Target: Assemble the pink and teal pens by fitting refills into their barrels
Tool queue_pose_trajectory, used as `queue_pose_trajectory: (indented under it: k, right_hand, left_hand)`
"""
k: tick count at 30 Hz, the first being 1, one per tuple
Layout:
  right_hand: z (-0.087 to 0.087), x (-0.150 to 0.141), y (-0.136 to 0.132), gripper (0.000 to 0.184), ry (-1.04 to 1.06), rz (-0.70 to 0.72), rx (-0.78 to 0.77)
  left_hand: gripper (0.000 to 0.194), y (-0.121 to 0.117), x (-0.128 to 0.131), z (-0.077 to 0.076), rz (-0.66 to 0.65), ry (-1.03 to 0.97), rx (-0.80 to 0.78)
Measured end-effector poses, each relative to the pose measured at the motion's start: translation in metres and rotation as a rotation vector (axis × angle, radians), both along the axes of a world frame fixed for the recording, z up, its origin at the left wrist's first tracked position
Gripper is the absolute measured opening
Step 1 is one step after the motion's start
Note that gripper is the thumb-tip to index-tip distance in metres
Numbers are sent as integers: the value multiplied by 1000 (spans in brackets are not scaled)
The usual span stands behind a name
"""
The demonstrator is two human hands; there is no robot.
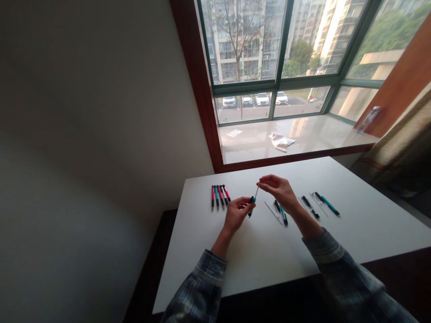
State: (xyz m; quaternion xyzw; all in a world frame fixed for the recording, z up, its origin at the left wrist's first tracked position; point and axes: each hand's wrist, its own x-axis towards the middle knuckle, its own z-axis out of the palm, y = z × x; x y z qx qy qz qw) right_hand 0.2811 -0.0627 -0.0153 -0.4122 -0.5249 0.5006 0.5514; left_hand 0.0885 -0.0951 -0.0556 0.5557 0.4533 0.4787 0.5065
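Note:
My left hand [238,212] is closed around a dark and teal pen barrel [252,207], held tilted above the white table. With its fingertips pinched, my right hand [276,187] grips the upper end of a thin pale pen refill [257,192]. The refill's lower end meets the top of the barrel; how far it sits inside cannot be seen. Just right of the barrel, another thin refill [273,213] lies on the table beside black and teal pen parts [282,213].
Several red, teal and black pens [217,196] lie in a row at the left. More pen parts and refills [318,205] are spread right of my right forearm. The white table [262,264] adjoins a window sill holding a crumpled cloth [282,141] and a clear bottle [367,120].

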Motion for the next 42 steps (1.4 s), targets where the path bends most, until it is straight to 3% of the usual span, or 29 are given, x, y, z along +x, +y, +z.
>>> queue_pose_trajectory:
  k: [5,11,14,20,22,27,32,42]
  right_hand:
    - [-5,2,-3,43,-74,109,3]
    - [-6,-2,-8,33,-438,229,88]
    - [-2,-6,-10,27,-421,190,128]
    - [17,3,-4,26,66,-50,168]
    - [20,12,-1,30,105,-68,167]
    - [14,28,1,44,-217,3,173]
    - [6,30,-4,37,-497,-17,280]
    - [-4,48,0,35,-438,-21,232]
  left_hand:
    - [36,0,0,1,-8,-4,4]
    - [40,2,1,-1,-14,-6,19]
    - [37,2,1,1,-25,7,24]
    - [25,0,0,2,23,51,21]
    - [23,0,0,1,48,69,37]
    - [16,1,-3,-3,148,220,158]
    - [14,1,-6,-3,246,345,314]
    - [13,1,-7,-5,280,399,398]
